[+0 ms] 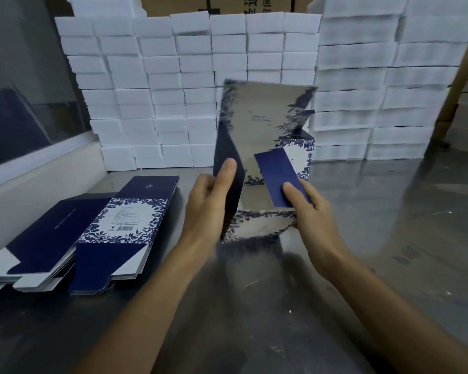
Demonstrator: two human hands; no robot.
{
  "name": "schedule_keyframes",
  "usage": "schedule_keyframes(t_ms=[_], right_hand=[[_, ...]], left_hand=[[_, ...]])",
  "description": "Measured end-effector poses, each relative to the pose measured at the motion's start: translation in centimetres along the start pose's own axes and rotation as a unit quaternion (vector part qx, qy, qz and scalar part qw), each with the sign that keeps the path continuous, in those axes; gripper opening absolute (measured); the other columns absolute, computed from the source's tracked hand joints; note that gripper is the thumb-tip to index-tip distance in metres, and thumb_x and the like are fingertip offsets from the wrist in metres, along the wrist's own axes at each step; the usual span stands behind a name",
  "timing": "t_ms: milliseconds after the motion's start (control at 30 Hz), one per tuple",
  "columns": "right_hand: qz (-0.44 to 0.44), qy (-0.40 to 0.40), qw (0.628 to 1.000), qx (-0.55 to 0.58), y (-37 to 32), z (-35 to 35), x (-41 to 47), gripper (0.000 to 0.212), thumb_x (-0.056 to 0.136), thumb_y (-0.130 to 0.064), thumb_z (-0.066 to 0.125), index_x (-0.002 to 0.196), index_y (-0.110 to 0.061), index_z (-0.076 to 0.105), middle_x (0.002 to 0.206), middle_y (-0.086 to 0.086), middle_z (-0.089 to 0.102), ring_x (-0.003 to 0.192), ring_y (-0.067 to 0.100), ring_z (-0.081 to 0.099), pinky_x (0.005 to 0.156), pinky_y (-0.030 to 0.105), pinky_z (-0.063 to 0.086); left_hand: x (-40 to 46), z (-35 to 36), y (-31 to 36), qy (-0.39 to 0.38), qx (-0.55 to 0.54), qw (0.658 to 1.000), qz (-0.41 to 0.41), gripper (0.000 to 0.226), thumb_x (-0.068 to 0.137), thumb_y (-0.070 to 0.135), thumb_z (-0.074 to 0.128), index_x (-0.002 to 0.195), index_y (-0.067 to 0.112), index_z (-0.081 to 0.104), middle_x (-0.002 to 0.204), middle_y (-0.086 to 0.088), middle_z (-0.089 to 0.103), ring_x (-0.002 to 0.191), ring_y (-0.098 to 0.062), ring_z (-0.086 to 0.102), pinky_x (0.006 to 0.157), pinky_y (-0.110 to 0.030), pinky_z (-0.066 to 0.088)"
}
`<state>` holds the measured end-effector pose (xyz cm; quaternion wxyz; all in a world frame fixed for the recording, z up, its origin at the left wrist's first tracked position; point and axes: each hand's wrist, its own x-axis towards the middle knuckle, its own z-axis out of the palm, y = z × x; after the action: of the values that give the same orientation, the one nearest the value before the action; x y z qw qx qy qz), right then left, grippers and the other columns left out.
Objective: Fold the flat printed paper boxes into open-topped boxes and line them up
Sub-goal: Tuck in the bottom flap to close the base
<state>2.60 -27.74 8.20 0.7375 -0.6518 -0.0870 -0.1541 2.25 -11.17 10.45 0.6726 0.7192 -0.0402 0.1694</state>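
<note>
The steel table (pixel 389 225) lies bare to the right of the held box (pixel 257 147); left of it, two stacks of flat boxes (pixel 92 233) crowd the table's left edge. Behind it, a foam-block wall (pixel 173 90) closes the back, with a folded box (pixel 303 155) just in front. The box, blue-floral and half-opened, hangs above the table: left hand (pixel 211 201) pinches its dark side, right hand (pixel 305 206) grips a blue flap.
</note>
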Motion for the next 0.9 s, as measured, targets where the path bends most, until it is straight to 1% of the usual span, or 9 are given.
schedule_keyframes(t_ms=[67,167,267,333,433,600,700,767,900], right_hand=[[-0.019,-0.008,1.000,-0.004,-0.1,-0.1,-0.1,0.019,0.102,-0.022,0.056,0.113,-0.032,0.068,0.103,-0.013,0.077,0.093,0.007,0.073,0.072,0.015,0.054],[-0.028,-0.002,1.000,-0.003,-0.1,-0.3,-0.1,0.021,0.101,-0.020,0.057,0.116,-0.028,0.068,0.104,-0.010,0.077,0.098,0.010,0.072,0.075,0.016,0.055],[-0.042,-0.010,0.999,-0.019,-0.1,-0.2,0.0,0.024,0.102,-0.017,0.056,0.114,-0.034,0.066,0.096,-0.020,0.076,0.090,0.001,0.072,0.072,0.012,0.053],[-0.046,-0.013,0.998,-0.035,0.1,-0.1,0.0,0.025,0.102,-0.017,0.054,0.120,-0.029,0.066,0.098,-0.016,0.076,0.088,-0.001,0.071,0.072,0.011,0.052],[-0.066,-0.015,0.995,-0.072,0.4,0.1,0.1,0.030,0.104,-0.014,0.050,0.130,-0.017,0.065,0.117,-0.005,0.071,0.098,-0.003,0.067,0.079,0.012,0.050],[-0.092,-0.034,0.987,-0.126,0.6,0.2,-0.1,0.032,0.106,-0.016,0.046,0.132,-0.019,0.065,0.124,-0.007,0.070,0.114,0.007,0.063,0.095,0.028,0.051],[-0.090,-0.043,0.990,-0.102,0.6,0.4,-0.1,0.032,0.106,-0.016,0.048,0.132,-0.024,0.064,0.120,-0.012,0.071,0.107,0.002,0.065,0.090,0.022,0.052],[-0.081,-0.054,0.993,-0.072,0.4,0.4,-0.1,0.033,0.105,-0.016,0.048,0.133,-0.027,0.062,0.119,-0.016,0.070,0.105,-0.002,0.066,0.087,0.019,0.051],[-0.055,-0.069,0.996,-0.032,0.4,0.2,0.0,0.040,0.102,-0.027,0.055,0.142,-0.030,0.051,0.132,-0.015,0.063,0.118,0.000,0.061,0.100,0.028,0.051]], left_hand=[[-0.2,0.0,0.3,-0.016,-0.004,0.998,-0.062,0.106,0.053,0.090,0.051,0.110,0.000,0.056,0.089,-0.009,0.060,0.080,-0.022,0.058,0.096,-0.057,0.050],[-0.6,0.4,0.6,-0.018,-0.010,0.997,-0.073,0.099,0.053,0.085,0.058,0.108,0.002,0.056,0.090,-0.014,0.064,0.078,-0.019,0.060,0.093,-0.054,0.051],[-0.9,0.5,0.6,-0.022,-0.083,0.994,-0.071,0.091,0.048,0.089,0.059,0.113,0.025,0.053,0.122,-0.009,0.063,0.103,-0.011,0.062,0.100,-0.052,0.050],[-0.5,0.1,0.6,-0.021,-0.137,0.988,-0.071,0.089,0.052,0.090,0.055,0.123,0.037,0.049,0.134,0.003,0.058,0.124,-0.011,0.055,0.108,-0.053,0.042],[0.4,-0.7,0.3,-0.014,-0.186,0.981,-0.050,0.094,0.063,0.083,0.056,0.143,0.034,0.045,0.146,0.006,0.052,0.137,-0.016,0.046,0.117,-0.051,0.031],[0.6,-1.2,0.2,-0.018,-0.132,0.991,0.015,0.091,0.068,0.066,0.069,0.146,0.026,0.043,0.142,0.003,0.056,0.131,-0.017,0.053,0.113,-0.050,0.038],[0.5,-0.9,-0.2,-0.009,-0.082,0.996,0.033,0.078,0.065,0.054,0.079,0.135,0.032,0.051,0.125,0.011,0.066,0.114,-0.011,0.064,0.100,-0.044,0.052],[0.6,-0.7,-0.6,0.010,-0.053,0.997,0.047,0.069,0.074,0.039,0.083,0.135,0.032,0.052,0.125,0.013,0.066,0.112,-0.007,0.064,0.097,-0.040,0.055],[0.9,-0.6,-0.7,0.033,-0.080,0.996,0.037,0.048,0.092,0.017,0.067,0.138,0.026,0.054,0.125,0.007,0.067,0.111,-0.009,0.064,0.092,-0.031,0.056]])
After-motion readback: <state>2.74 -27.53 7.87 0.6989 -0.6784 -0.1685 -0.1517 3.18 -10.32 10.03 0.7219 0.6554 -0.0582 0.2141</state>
